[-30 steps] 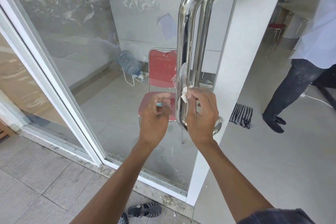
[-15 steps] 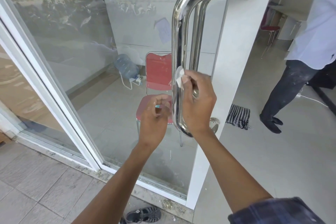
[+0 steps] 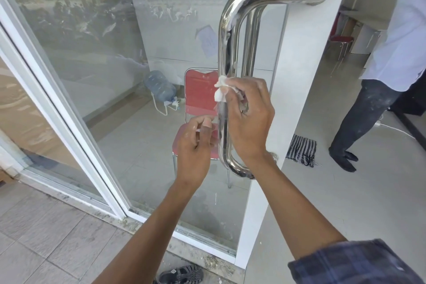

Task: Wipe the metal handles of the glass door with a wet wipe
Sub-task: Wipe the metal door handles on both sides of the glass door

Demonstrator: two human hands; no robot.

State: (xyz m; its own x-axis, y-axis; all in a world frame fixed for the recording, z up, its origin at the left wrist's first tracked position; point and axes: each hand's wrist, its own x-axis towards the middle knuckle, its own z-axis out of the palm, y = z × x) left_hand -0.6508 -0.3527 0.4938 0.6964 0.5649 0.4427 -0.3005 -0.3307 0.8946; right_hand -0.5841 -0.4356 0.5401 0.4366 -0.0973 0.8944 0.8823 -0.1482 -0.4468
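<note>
Handle: shiny, curved chrome tube

Single head-worn view — wide-angle, facing forward and down from outside the glass door. Close range: the metal handle fills centre frame, both forearms entering from the bottom edge.

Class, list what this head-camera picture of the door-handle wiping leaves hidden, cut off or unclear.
1. Head view: the handle under the right hand; hand and wet wipe cover it.
2. The small item pinched by the left hand: too small, fingers hide it.
3. The bystander: cut off by the right and top edges.
4. The sandal: cut off by the bottom edge.
</note>
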